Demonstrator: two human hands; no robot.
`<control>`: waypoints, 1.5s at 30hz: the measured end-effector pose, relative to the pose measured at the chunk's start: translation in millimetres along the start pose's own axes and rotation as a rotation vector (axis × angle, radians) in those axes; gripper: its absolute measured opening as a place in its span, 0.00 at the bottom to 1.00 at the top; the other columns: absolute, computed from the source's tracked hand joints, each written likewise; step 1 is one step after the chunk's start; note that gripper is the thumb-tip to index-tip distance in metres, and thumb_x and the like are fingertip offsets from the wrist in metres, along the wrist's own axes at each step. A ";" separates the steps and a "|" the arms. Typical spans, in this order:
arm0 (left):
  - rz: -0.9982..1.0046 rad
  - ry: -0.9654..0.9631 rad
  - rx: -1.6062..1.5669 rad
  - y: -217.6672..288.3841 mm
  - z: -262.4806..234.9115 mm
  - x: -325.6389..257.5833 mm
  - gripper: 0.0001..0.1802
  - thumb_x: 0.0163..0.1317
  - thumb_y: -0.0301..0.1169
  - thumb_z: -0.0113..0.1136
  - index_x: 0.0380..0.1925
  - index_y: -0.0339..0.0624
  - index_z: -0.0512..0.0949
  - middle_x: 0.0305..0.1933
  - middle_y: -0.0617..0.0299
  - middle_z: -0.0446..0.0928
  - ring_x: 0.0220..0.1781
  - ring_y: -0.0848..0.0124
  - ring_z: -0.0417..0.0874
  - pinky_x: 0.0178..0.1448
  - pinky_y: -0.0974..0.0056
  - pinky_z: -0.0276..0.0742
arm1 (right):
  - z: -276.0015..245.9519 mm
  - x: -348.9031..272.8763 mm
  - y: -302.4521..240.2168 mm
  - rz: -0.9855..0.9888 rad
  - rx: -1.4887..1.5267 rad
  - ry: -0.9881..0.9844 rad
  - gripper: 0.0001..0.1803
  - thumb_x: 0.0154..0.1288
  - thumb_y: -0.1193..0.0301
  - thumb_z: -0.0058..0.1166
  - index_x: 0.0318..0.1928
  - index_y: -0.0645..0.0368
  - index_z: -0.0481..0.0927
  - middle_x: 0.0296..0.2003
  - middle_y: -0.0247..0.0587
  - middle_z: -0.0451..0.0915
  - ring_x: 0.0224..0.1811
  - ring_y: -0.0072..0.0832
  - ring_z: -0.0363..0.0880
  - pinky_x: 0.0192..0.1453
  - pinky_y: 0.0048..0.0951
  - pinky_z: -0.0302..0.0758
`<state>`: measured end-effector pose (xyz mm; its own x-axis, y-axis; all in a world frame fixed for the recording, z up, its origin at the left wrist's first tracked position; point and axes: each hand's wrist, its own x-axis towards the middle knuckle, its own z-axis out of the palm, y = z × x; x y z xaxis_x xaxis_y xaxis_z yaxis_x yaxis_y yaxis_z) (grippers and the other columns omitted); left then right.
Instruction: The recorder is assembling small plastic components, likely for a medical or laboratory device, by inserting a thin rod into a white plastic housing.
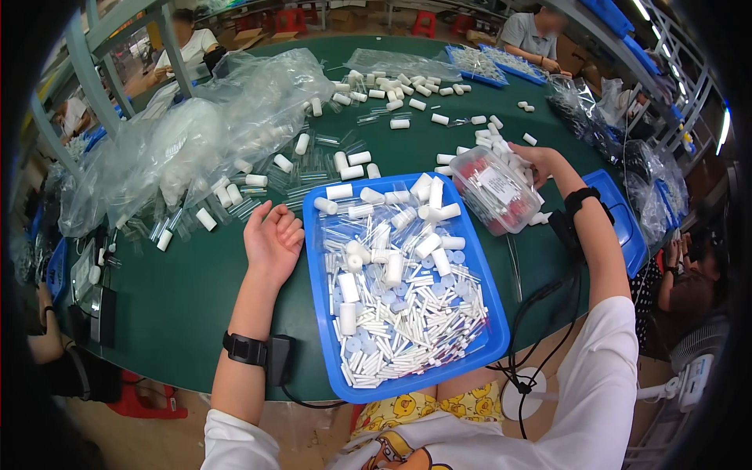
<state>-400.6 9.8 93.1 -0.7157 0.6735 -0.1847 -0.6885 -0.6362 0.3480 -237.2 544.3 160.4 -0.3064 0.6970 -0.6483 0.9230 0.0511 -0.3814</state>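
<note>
My left hand (274, 239) rests palm up on the green table, left of the blue tray, fingers loosely curled and holding nothing. My right hand (539, 163) is curled around a cluster of white cylinders (513, 160) beyond the tray's right side; its fingertips are partly hidden. Beside it, a clear plastic box (493, 192) with red and thin clear pieces and a printed label sits against the tray's far right corner. The blue tray (323, 313) in front of me holds larger white cylinders (394, 269), clear tubes, pale blue discs and many thin white sticks (415, 337).
A large clear plastic bag (188, 141) lies at the left, with loose clear tubes (321, 168) nearby. More white cylinders (399, 124) are scattered farther back. A blue tray (619, 223) stands at the right. Black cables (517, 368) hang by the table edge. Other people work around the table.
</note>
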 end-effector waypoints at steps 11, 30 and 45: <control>0.001 -0.031 0.007 2.3 -5.1 -1.7 0.14 0.64 0.38 0.50 0.28 0.38 0.70 0.18 0.68 0.54 0.19 0.76 0.55 0.22 0.71 0.55 | 95.3 -12.9 -146.7 -0.361 -0.453 -0.232 0.51 0.56 0.33 0.50 0.72 0.44 0.50 0.72 0.41 0.46 0.71 0.42 0.53 0.66 0.50 0.60; 0.014 -0.049 0.022 -1.0 -3.0 0.2 0.13 0.65 0.37 0.50 0.29 0.38 0.67 0.18 0.69 0.53 0.19 0.77 0.55 0.23 0.72 0.55 | 180.1 -124.9 -176.3 -0.690 -0.378 -0.787 0.14 0.63 0.61 0.59 0.45 0.54 0.78 0.44 0.30 0.79 0.48 0.21 0.76 0.54 0.28 0.71; 0.027 0.000 0.046 2.0 -4.6 -4.7 0.12 0.64 0.36 0.50 0.28 0.39 0.68 0.19 0.68 0.55 0.19 0.76 0.56 0.23 0.71 0.56 | 135.9 -244.5 -85.2 -1.147 -0.788 -0.234 0.20 0.65 0.66 0.54 0.54 0.60 0.72 0.46 0.44 0.79 0.45 0.33 0.79 0.50 0.35 0.76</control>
<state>-399.2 3.6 90.4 -0.7338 0.6565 -0.1746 -0.6630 -0.6361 0.3948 -272.6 272.4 261.8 -0.9249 -0.1336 -0.3560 0.0002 0.9361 -0.3518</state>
